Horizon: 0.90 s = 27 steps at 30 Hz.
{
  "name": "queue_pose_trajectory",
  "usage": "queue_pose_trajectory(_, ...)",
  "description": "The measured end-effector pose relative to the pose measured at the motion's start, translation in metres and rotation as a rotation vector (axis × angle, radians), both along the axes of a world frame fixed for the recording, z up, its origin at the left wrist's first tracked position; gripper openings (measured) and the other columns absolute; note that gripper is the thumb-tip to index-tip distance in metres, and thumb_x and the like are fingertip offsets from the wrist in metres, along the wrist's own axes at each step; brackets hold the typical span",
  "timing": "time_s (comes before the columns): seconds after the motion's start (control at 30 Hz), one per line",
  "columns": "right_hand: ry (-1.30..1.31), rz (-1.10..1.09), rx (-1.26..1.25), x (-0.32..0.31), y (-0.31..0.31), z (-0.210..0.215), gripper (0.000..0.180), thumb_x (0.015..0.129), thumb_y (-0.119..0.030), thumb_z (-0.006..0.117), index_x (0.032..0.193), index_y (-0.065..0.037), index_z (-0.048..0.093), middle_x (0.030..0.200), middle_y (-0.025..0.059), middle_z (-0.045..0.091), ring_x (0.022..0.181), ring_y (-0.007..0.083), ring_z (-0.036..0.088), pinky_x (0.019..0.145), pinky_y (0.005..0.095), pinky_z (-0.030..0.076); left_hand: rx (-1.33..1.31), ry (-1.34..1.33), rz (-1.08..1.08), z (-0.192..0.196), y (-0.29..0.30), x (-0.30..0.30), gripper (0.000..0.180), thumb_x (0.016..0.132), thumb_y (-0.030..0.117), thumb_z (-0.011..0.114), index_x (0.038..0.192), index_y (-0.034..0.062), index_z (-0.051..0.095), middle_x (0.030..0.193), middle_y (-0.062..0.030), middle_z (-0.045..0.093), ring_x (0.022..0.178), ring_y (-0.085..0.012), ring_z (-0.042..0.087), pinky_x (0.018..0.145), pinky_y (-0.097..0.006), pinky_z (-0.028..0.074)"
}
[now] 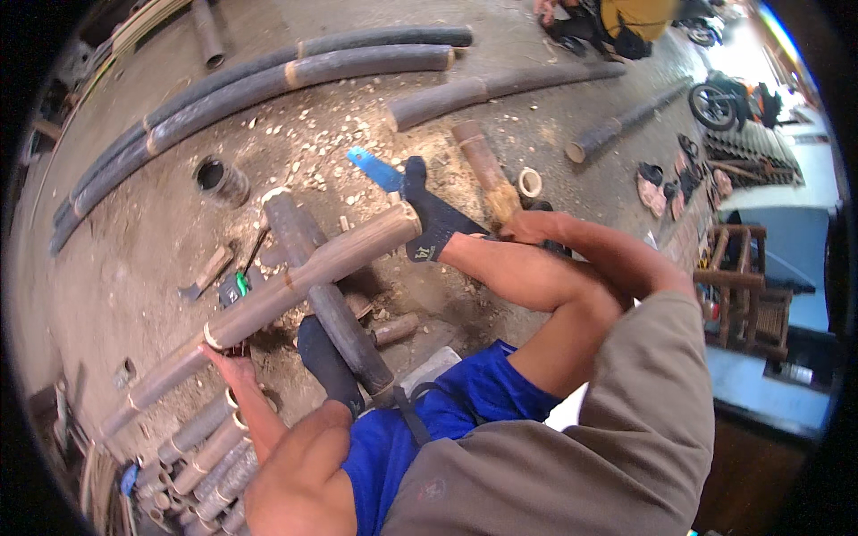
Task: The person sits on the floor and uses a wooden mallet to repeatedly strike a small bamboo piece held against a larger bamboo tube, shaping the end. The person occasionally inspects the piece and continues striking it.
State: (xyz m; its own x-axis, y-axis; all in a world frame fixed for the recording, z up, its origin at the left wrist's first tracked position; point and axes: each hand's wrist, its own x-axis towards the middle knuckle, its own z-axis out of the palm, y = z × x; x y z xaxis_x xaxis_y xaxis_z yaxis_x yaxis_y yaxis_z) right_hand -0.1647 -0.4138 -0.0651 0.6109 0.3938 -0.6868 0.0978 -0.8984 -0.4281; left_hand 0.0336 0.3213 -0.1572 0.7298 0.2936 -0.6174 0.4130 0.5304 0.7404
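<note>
Bamboo workshop floor, seen around the hollow stump [220, 180].

Beyond the stump lie long dark bamboo poles [268, 85]; nearer than it, a hatchet [207, 275] rests on the ground. Far right of the stump stand a wooden rack [746, 286], scattered sandals [666, 183] and a parked motorcycle [733, 105].

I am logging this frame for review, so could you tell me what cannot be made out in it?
Head view only:
- Right hand: its fingers are tucked behind the forearm and knee, so its grip is unclear.
- Left hand: touches the bamboo pole from below; fingers hidden behind it.
- Blue saw: its handle is covered by the socked foot.
- Bamboo stack: cut off by the dark fisheye rim.
</note>
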Motion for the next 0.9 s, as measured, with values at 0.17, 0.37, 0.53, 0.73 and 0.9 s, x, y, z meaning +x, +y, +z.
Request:
queue_pose_trajectory(0.17, -0.046, -0.045, 0.173, -0.058, -0.012, 0.031, 0.027, 0.088, -0.025, 0.072, 0.101, -0.002, 0.065, 0.092, 0.0206, 0.067, 0.092, 0.0417, 0.066, 0.083, 0.052, 0.051, 0.022, 0.039, -0.01, -0.001, 0.002, -0.006, 0.074, 0.101, 0.07, 0.055, 0.153, 0.0177, 0.048, 0.148, -0.0091, 0.056, 0.128, -0.028, 0.057, 0.104, -0.045, 0.05)
queue_pose_trajectory(0.37, -0.725, -0.306, -0.285, -0.119, 0.029, 0.005, 0.027, 0.086, -0.023, 0.074, 0.1, -0.002, 0.064, 0.094, 0.02, 0.066, 0.094, 0.0416, 0.065, 0.085, 0.0528, 0.05, 0.047, 0.107, 0.005, 0.002, 0.006, -0.009, 0.082, 0.095, 0.078, 0.056, 0.152, 0.019, 0.049, 0.146, -0.0083, 0.057, 0.126, -0.0282, 0.058, 0.103, -0.046, 0.048)
queue_pose_trajectory(0.53, -0.968, -0.472, -0.418, -0.118, 0.045, -0.007, 0.027, 0.084, -0.022, 0.075, 0.099, -0.002, 0.063, 0.095, 0.0195, 0.065, 0.095, 0.0415, 0.064, 0.086, 0.0536, 0.049, 0.048, 0.101, 0.003, -0.013, 0.004, -0.003, 0.087, 0.092, 0.083, 0.055, 0.15, 0.0192, 0.052, 0.143, -0.0082, 0.059, 0.123, -0.0276, 0.059, 0.103, -0.047, 0.048)
queue_pose_trajectory(0.73, -1.051, -0.497, -0.431, -0.112, 0.054, -0.001, 0.028, 0.082, -0.02, 0.077, 0.098, -0.002, 0.062, 0.097, 0.019, 0.064, 0.097, 0.0414, 0.063, 0.088, 0.0545, 0.049, 0.008, 0.082, 0.014, -0.015, 0.0, 0.003, 0.091, 0.091, 0.084, 0.055, 0.15, 0.0155, 0.051, 0.143, -0.0083, 0.058, 0.125, -0.0275, 0.058, 0.107, -0.048, 0.047)
queue_pose_trajectory(0.9, -1.049, -0.476, -0.437, -0.107, 0.05, -0.001, 0.029, 0.08, -0.019, 0.078, 0.098, -0.002, 0.062, 0.098, 0.0185, 0.064, 0.098, 0.0413, 0.062, 0.089, 0.0552, 0.048, 0.043, 0.103, -0.004, -0.013, -0.002, -0.006, 0.098, 0.089, 0.085, 0.056, 0.155, 0.0128, 0.046, 0.15, -0.0106, 0.052, 0.133, -0.03, 0.054, 0.113, -0.05, 0.043)
